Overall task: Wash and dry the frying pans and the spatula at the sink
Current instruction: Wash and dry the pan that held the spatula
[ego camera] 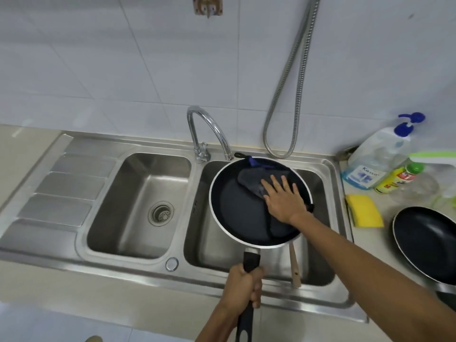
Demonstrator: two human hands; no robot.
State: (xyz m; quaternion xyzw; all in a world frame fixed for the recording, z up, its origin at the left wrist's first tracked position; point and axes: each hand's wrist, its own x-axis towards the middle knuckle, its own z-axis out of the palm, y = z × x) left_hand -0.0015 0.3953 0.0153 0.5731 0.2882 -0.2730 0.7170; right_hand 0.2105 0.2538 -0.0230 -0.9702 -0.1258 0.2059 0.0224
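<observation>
A person's left grip [243, 285] is clamping the black handle of a frying pan [234, 211], holding it over the right basin of the steel sink [123, 265]. The right grip [283, 198], fingers spread flat, is pressing a dark cloth [251, 183] into the pan. A wooden spatula [294, 267] is leaning in the basin beneath; a second frying pan [424, 240] is sitting on the desk [392, 201] near a yellow sponge [365, 211].

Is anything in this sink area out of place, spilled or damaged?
Nothing looks spilled or broken. One thing is askew: a wooden handle, probably the spatula, leans against the front wall of the right basin under the pan that the left hand holds.
</observation>
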